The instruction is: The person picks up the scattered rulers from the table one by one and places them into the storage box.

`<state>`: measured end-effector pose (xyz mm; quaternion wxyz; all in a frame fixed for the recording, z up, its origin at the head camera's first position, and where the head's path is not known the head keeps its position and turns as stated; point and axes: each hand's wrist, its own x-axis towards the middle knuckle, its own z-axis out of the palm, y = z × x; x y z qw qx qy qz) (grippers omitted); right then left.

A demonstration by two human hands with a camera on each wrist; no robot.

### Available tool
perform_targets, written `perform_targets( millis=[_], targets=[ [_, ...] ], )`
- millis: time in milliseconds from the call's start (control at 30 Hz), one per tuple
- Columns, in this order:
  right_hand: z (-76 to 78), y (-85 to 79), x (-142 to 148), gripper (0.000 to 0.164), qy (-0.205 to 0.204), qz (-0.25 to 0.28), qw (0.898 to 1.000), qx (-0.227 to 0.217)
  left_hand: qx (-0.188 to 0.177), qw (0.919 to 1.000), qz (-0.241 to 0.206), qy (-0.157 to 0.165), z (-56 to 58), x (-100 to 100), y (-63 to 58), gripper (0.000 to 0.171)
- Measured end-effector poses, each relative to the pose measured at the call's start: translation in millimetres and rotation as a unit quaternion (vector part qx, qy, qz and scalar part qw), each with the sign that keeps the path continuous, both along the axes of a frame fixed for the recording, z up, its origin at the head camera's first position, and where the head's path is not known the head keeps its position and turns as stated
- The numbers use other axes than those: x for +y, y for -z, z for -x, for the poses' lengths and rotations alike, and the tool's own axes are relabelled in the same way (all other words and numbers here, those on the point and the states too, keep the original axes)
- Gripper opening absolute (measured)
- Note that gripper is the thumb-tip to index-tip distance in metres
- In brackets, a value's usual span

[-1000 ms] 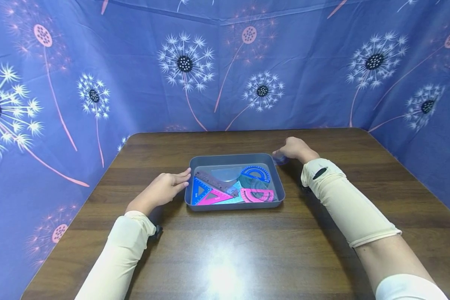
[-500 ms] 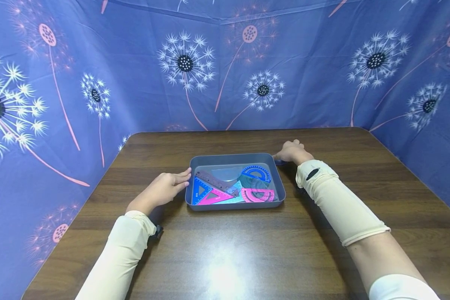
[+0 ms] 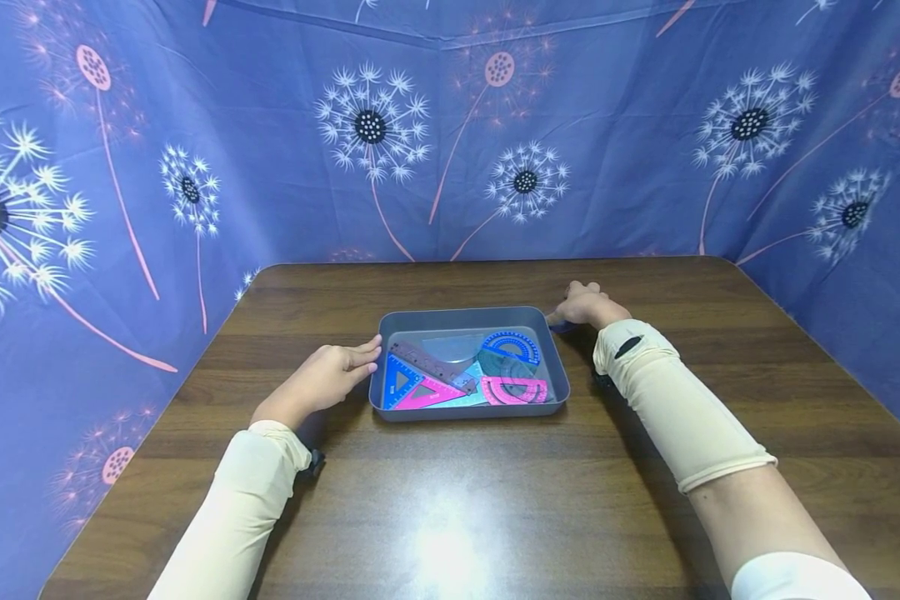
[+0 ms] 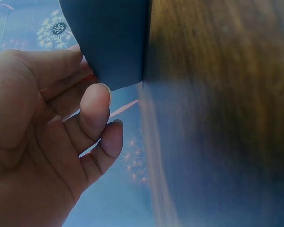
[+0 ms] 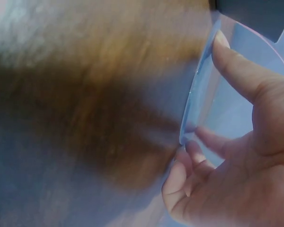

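My left hand (image 3: 318,386) rests its extended fingertips against the left wall of a grey rectangular tray (image 3: 468,413). In the left wrist view, the thumb and fingers lie by the tray's dark outer side (image 4: 113,42). Beyond the tray's right back corner, my right hand (image 3: 587,305) pinches a thin, clear bluish plate (image 5: 197,90) between thumb and fingers. It looks like a protractor; its markings cannot be read. In the tray lie a purple ruler (image 3: 423,363), a blue set square (image 3: 397,385), a pink set square (image 3: 422,397), a blue protractor (image 3: 512,337) and a pink protractor (image 3: 512,390).
Clear and teal drawing pieces (image 3: 506,367) overlap the others in the tray. A glossy brown wooden table (image 3: 450,483) carries the tray, with a bright reflection in front. A blue cloth with dandelion prints (image 3: 435,233) hangs behind and along the sides.
My right hand has shifted slightly left and turned over the past second, keeping its hold on the clear protractor. The left hand and the tray stay still.
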<state>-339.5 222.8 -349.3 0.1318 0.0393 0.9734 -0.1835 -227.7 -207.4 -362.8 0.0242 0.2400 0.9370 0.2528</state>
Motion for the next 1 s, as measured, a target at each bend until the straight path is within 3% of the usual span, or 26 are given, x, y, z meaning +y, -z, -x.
perform_targets(
  millis=[167,1000],
  targets=[
    [1.0,1.9,1.3,0.080,-0.012,0.025,1.000,0.000,-0.007,1.0000,-0.006,0.001,0.5,0.3,-0.2,0.040],
    [1.5,3.8,3.0,0.081,-0.013,0.021,1.000,0.016,-0.018,0.9997,-0.018,0.002,0.5,-0.4,0.4,0.040]
  ],
)
